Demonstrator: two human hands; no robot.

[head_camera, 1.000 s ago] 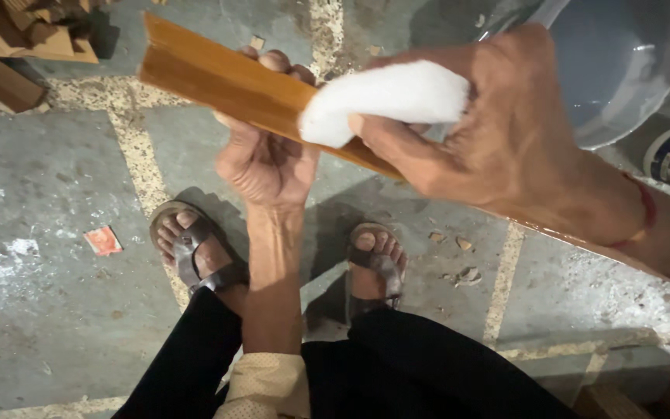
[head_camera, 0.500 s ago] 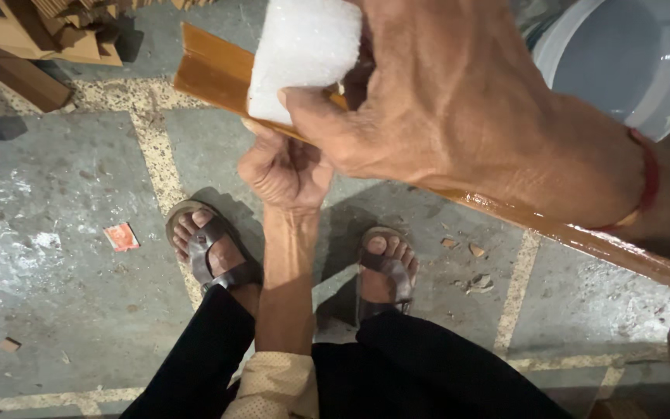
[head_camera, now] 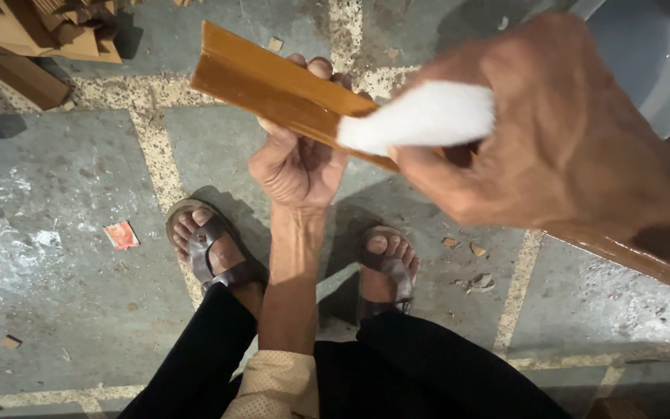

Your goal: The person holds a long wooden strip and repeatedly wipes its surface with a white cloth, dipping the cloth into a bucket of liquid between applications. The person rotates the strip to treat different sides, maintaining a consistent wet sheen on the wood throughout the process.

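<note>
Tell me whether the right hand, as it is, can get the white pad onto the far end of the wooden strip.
Probably yes. The right hand presses the white pad on the wooden strip, and the strip's top face shows bare up to its far end. The left hand grips from below, only its fingers showing over the far edge.

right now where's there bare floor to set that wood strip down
Open floor lies left of the left sandal, around the small red scrap. The top-left is crowded with wood offcuts; chips lie right of the right sandal.
</note>
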